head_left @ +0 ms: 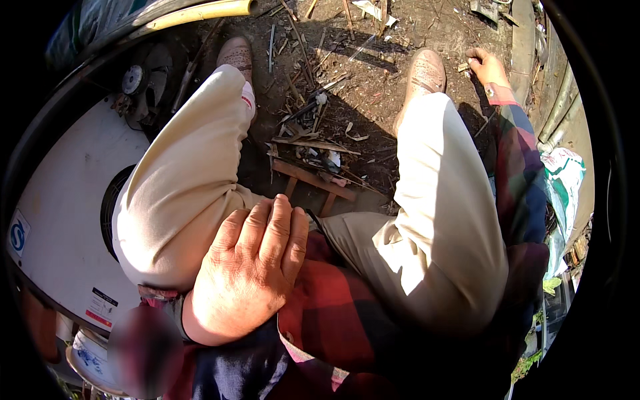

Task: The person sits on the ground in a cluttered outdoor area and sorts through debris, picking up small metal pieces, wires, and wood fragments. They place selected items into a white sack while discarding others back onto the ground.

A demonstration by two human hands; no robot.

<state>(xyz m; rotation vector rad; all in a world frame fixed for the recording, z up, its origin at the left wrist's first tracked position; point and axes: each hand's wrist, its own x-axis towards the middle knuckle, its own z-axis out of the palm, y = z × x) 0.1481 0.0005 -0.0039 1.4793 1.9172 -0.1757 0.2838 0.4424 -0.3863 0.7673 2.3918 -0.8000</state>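
Observation:
My left hand (pixel 250 267) rests palm down on my lap, over the trousers (pixel 180 173) and the edge of my plaid shirt (pixel 333 300). Its fingers lie stretched out side by side, with nothing seen in them. Past my right knee, my right arm reaches down at the far right. There my right hand (pixel 490 70) is low over the dirt ground (pixel 373 93), thumb and fingers closed at a small pale stub (pixel 463 67). What the stub is cannot be made out. My brown shoes (pixel 425 70) stand apart on the ground.
Wood splinters (pixel 313 143) and scraps litter the ground between my legs, by a small wooden frame (pixel 317 180). A white appliance panel (pixel 73 180) stands close on the left. A yellow pole (pixel 193 17) lies beyond it. At right are a plastic bag (pixel 565 180) and boards (pixel 523 50).

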